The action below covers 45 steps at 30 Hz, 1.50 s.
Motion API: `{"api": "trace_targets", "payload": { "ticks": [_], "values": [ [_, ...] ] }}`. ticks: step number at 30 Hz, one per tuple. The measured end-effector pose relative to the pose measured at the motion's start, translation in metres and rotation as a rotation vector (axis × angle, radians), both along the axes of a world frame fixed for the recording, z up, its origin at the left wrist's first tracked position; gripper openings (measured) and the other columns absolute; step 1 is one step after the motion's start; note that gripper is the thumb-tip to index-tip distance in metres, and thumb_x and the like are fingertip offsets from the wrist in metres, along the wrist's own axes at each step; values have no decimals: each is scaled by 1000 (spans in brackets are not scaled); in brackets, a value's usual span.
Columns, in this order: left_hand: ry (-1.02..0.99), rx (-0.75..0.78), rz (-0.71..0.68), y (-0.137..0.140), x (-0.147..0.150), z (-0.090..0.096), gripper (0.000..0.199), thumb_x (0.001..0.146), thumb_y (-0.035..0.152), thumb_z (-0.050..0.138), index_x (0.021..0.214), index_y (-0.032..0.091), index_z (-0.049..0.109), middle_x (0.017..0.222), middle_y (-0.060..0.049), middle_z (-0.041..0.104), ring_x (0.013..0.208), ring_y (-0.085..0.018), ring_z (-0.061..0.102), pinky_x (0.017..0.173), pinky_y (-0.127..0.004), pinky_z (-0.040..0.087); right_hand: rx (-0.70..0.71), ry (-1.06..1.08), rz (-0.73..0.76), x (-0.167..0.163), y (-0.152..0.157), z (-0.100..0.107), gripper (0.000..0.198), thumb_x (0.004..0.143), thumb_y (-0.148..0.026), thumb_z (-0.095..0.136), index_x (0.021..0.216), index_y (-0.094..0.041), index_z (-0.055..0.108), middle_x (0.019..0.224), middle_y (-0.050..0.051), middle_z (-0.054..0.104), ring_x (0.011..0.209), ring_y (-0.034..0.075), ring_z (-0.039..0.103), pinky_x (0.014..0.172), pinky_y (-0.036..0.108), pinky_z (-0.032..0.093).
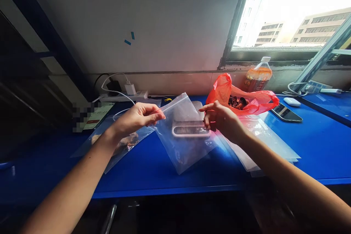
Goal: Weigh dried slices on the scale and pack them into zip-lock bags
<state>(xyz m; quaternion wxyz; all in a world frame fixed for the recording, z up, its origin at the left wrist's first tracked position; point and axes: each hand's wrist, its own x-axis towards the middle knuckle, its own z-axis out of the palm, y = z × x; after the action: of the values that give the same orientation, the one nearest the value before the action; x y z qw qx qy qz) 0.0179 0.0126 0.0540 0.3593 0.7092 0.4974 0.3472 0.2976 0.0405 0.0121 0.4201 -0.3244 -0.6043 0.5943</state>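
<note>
My left hand pinches a clear zip-lock bag by one end of its zip edge. The bag hangs tilted and looks flat, with nothing visible inside. My right hand is at the bag's right side, index finger stretched out and the others loosely bent; no grip on the bag shows. Behind the bag sits a pale kitchen scale, partly seen through the plastic. Under my left forearm lies another clear bag holding brownish pieces I cannot name. Beside my right wrist are several stacked clear bags.
A red plastic bag with dark dried pieces stands behind my right hand. Nearby are a drink bottle, a phone and a white earphone case. A power strip with cables lies along the wall behind the blue table.
</note>
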Motion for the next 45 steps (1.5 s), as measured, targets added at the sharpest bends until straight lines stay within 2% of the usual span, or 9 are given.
{"api": "trace_targets", "payload": {
  "ticks": [5,7,11,14,18,28,35,41,45],
  "values": [
    [-13,11,-3,-1,5,-5,33,76,51,71,79,18,72,63,0,58,56,-11,51,50,-21,42,272,-328,75,-11,-6,-13,35,81,-51,64,72,-18,60,62,-2,53,56,11,47,50,23,32],
    [-93,38,2,0,6,-10,40,79,56,67,92,18,71,64,1,58,56,-11,52,53,-22,44,271,-275,77,-13,-7,-15,36,83,-51,62,70,-17,58,61,-2,53,56,10,49,51,23,36],
    [-162,-36,-51,2,14,-19,48,80,56,66,109,18,65,79,-3,66,68,-14,60,67,-27,51,197,-80,-71,-13,-5,-15,33,83,-51,63,82,-19,59,54,-5,50,46,9,46,44,22,36],
    [-109,-127,-120,4,23,-25,36,77,48,71,95,16,67,78,-4,69,71,-14,62,71,-28,51,199,-49,-123,-12,-4,-13,32,84,-49,63,83,-18,59,51,-7,48,42,8,43,41,21,32],
    [-86,-120,-126,4,29,-27,25,76,40,71,74,16,63,65,1,62,58,-10,53,59,-24,45,219,-78,-114,-13,-5,-13,31,85,-48,63,80,-18,59,52,-5,50,46,8,44,44,22,31],
    [-161,-58,2,1,20,-16,25,75,39,73,84,17,67,70,-1,67,64,-12,58,63,-25,48,173,-101,95,-10,-7,-9,32,84,-48,65,81,-17,58,59,-4,53,52,8,49,49,21,35],
    [-69,-167,-81,-1,24,-17,24,76,37,72,86,16,69,73,-3,72,72,-16,65,71,-28,51,260,-65,-68,-10,-2,-12,32,84,-46,64,81,-14,62,63,-3,52,56,9,45,52,23,31],
    [-107,-6,1,0,23,-18,22,83,36,61,84,16,69,72,-2,71,68,-14,64,69,-26,51,247,-64,-3,-11,-3,-12,29,83,-43,64,75,-15,60,63,-3,51,57,9,46,54,23,33],
    [-33,15,9,0,23,-19,20,82,34,62,82,16,70,71,-2,71,69,-14,65,69,-25,52,276,-49,-18,-10,-3,-14,29,84,-40,62,69,-15,58,60,-4,51,55,9,46,54,23,32]
  ]
}}
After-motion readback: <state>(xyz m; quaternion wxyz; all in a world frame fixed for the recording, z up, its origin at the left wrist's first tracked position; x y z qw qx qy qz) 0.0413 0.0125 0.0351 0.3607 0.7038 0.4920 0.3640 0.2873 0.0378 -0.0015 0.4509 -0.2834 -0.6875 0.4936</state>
